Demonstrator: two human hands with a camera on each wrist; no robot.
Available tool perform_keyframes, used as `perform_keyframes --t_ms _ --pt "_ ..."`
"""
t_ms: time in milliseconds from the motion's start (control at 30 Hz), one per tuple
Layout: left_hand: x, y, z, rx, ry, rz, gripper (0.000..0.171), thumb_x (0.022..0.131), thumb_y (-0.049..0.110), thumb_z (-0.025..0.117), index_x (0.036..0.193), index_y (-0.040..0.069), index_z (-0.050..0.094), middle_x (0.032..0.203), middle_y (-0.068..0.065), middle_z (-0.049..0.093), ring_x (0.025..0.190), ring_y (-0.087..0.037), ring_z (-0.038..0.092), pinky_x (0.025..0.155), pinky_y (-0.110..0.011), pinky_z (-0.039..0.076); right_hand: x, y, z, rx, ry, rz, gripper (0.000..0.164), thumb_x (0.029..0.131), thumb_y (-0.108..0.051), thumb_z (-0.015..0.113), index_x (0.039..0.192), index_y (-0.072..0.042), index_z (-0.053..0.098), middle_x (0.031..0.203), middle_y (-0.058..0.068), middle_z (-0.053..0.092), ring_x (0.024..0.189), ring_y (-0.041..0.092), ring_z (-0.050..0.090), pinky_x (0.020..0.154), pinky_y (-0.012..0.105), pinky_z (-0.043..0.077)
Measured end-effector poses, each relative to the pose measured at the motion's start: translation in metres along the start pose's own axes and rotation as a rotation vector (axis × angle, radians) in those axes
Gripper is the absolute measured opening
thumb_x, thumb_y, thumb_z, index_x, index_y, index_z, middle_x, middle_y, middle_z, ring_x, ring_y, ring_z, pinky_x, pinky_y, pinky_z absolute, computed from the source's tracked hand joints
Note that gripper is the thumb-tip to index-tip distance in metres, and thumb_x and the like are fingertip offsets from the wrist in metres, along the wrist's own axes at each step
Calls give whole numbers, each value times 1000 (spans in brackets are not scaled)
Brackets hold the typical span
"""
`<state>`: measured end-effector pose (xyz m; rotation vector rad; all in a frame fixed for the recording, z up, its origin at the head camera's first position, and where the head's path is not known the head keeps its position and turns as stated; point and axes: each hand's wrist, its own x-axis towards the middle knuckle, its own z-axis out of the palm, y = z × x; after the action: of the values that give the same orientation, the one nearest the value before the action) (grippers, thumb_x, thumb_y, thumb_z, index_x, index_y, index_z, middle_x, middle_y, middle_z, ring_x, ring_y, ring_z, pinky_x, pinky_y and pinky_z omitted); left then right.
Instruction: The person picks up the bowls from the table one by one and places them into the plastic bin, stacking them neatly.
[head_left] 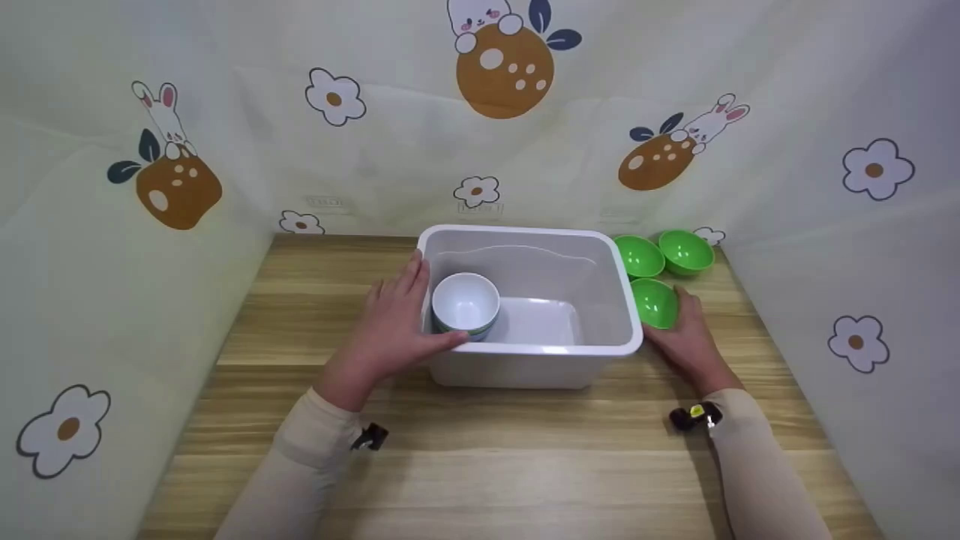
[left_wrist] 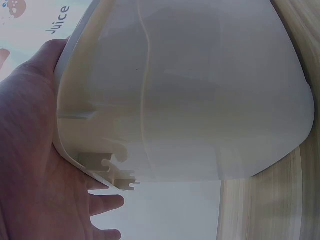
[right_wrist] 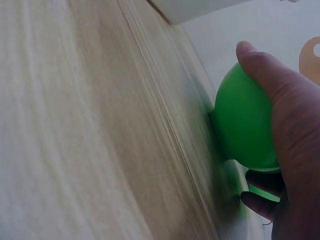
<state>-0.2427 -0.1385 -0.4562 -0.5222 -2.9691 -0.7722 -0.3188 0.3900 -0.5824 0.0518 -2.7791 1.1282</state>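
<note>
A white plastic bin [head_left: 525, 367] stands on the wooden table. Inside its left end sits a small stack of bowls, the top one a white bowl [head_left: 465, 300], with greenish rims showing beneath. My left hand [head_left: 390, 322] rests on the bin's left rim near the front corner, thumb laid over the front edge; in the left wrist view its fingers [left_wrist: 107, 204] stretch out straight past the rim. To the right of the bin, my right hand [head_left: 688, 334] holds a green bowl [head_left: 655, 304] by its side, thumb and fingers around it, close over the table in the right wrist view.
Two more green bowls, one [head_left: 640, 256] beside the bin's right rim and another [head_left: 686, 252] farther right, stand at the back of the table [head_left: 525, 457]. A patterned cloth [head_left: 390, 165] encloses the table at the back and both sides.
</note>
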Motion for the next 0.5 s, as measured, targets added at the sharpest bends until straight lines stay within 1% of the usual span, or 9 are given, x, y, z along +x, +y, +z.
perform_keyframes --t_ms 200,433,500 --pt "1 -1 1 -2 -4 1 140 83 90 69 176 -1 15 185 -19 7 170 -39 12 132 -72 8 0 1 1 10 6 -9 116 91 -44 91 168 10 23 157 36 37 147 52 41 127 67 30" --pt "0 -1 0 2 -5 -1 138 84 87 70 175 -1 16 185 -18 6 170 -38 12 132 -71 8 -1 -1 -2 32 2 -10 112 90 -43 92 167 7 28 155 33 39 146 50 43 126 67 31" --pt "0 0 -1 5 0 2 137 84 86 72 175 -1 17 185 -19 7 169 -39 14 132 -71 8 -1 -2 -3 53 -1 -8 110 90 -42 92 167 7 29 155 32 39 146 49 43 127 66 31"
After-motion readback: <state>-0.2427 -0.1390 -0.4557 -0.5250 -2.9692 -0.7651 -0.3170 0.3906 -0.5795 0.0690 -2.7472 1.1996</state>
